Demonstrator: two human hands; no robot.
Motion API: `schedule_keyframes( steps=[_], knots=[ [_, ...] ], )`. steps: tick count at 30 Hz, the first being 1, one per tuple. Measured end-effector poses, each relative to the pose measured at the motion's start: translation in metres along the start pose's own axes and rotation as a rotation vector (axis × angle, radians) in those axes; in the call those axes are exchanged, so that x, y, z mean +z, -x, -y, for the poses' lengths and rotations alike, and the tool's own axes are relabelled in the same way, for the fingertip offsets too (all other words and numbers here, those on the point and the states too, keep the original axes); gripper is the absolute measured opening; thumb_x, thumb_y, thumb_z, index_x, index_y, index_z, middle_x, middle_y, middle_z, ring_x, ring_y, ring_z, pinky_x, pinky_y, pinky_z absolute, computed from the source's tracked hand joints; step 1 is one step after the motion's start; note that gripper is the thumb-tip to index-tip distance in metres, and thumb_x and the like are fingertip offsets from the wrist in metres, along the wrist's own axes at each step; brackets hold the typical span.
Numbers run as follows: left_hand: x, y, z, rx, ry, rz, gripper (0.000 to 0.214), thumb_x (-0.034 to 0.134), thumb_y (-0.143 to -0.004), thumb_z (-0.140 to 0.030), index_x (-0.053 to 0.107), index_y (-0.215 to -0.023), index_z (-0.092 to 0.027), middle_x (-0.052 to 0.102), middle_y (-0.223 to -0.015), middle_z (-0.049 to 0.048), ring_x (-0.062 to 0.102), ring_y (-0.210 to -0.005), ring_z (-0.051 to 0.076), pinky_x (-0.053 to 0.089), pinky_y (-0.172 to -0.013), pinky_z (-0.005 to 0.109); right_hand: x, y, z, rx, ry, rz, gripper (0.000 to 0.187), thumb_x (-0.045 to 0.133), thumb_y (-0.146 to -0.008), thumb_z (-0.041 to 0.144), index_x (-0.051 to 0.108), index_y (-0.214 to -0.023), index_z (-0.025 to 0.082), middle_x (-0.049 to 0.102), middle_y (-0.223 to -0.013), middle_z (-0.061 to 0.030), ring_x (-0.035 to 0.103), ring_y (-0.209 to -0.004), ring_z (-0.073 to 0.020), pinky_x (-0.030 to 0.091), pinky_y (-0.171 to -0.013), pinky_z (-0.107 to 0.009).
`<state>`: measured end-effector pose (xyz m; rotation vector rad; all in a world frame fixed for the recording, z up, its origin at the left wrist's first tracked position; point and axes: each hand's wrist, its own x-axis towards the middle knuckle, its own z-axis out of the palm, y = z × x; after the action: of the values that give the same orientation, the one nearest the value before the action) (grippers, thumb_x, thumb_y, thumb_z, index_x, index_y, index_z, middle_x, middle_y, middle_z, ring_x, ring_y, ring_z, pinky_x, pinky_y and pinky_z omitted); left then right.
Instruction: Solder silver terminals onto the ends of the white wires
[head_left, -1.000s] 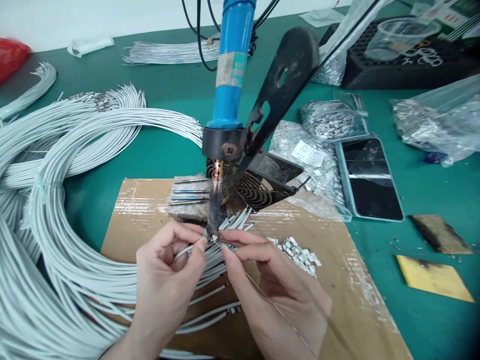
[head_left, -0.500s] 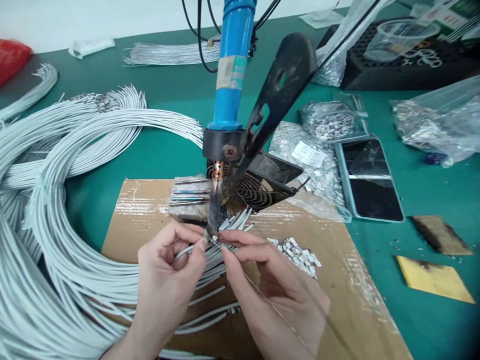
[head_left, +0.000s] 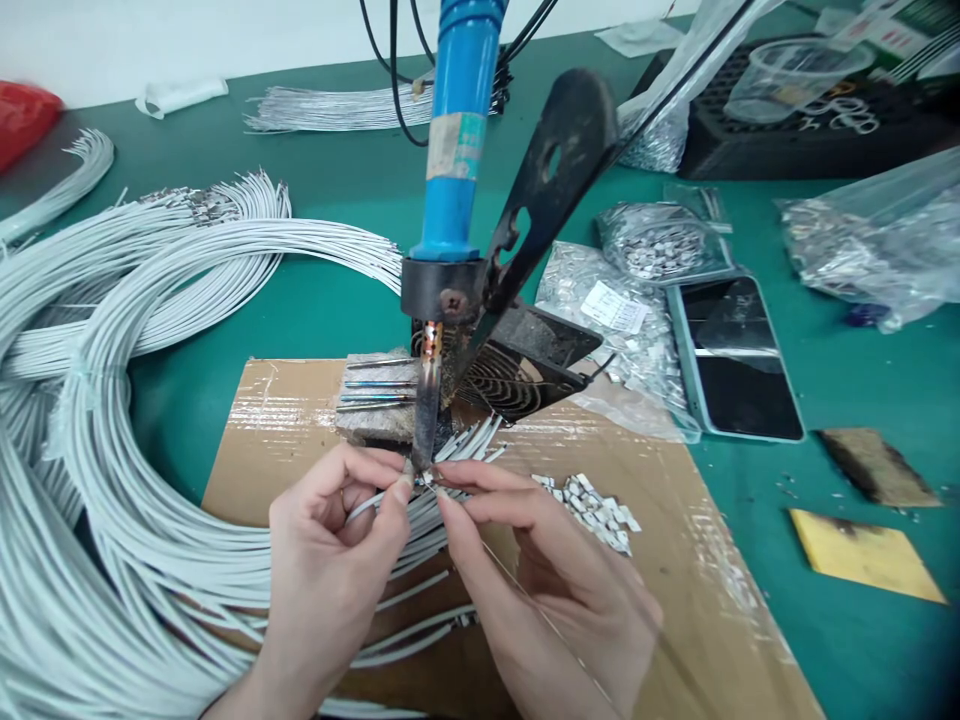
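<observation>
A blue-handled soldering iron (head_left: 454,205) is fixed in a black bracket (head_left: 551,185) with its tip (head_left: 424,440) pointing down. Right under the tip, my left hand (head_left: 337,570) pinches a white cable (head_left: 364,508) between thumb and fingers. My right hand (head_left: 555,580) is closed on a thin solder wire (head_left: 553,628), which trails down toward the lower edge. At the fingertips of both hands sits a tiny white piece (head_left: 427,479); which fingers touch it I cannot tell. Beneath the hands lie more white cable ends (head_left: 442,530).
Small white pieces (head_left: 594,512) lie piled on the cardboard (head_left: 660,560). A large cable coil (head_left: 97,400) fills the left side. Behind are spare tips (head_left: 379,385) and a fan (head_left: 510,380). Bagged parts (head_left: 664,240), a phone (head_left: 739,360) and a yellow sponge (head_left: 862,555) lie right.
The whole view has shifted very slightly. Both hands stay at the iron's tip with almost the same grip.
</observation>
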<state>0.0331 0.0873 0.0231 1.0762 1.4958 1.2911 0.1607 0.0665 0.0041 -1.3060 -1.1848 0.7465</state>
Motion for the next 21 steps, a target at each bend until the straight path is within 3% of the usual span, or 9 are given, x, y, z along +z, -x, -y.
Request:
schedule_keyframes(
  steps=[7,21],
  knots=[
    [0.0011,0.0007,0.0005,-0.016,0.004,-0.047,0.016,0.078,-0.075,-0.007,0.077,-0.068,-0.021,0.081,-0.077,-0.0024,0.074,-0.066,0.007,0.057,-0.062,0.008,-0.0007,-0.0022,-0.0018,-0.060,0.053,0.002,0.019,0.077,-0.091,0.012,0.071,-0.080,0.025,0.084,-0.095,0.0021,0.078,-0.077,-0.0131,0.063,-0.079,-0.023],
    [-0.0033,-0.0006,0.0071,0.025,-0.014,0.039,0.018,0.079,-0.078,-0.004,0.077,-0.073,-0.021,0.083,-0.083,-0.0025,0.075,-0.069,0.006,0.057,-0.065,0.007,-0.0002,-0.0015,-0.0036,-0.111,0.058,-0.019,0.017,0.079,-0.092,0.011,0.074,-0.085,0.026,0.084,-0.094,0.0029,0.079,-0.076,-0.0125,0.065,-0.079,-0.023]
  ],
)
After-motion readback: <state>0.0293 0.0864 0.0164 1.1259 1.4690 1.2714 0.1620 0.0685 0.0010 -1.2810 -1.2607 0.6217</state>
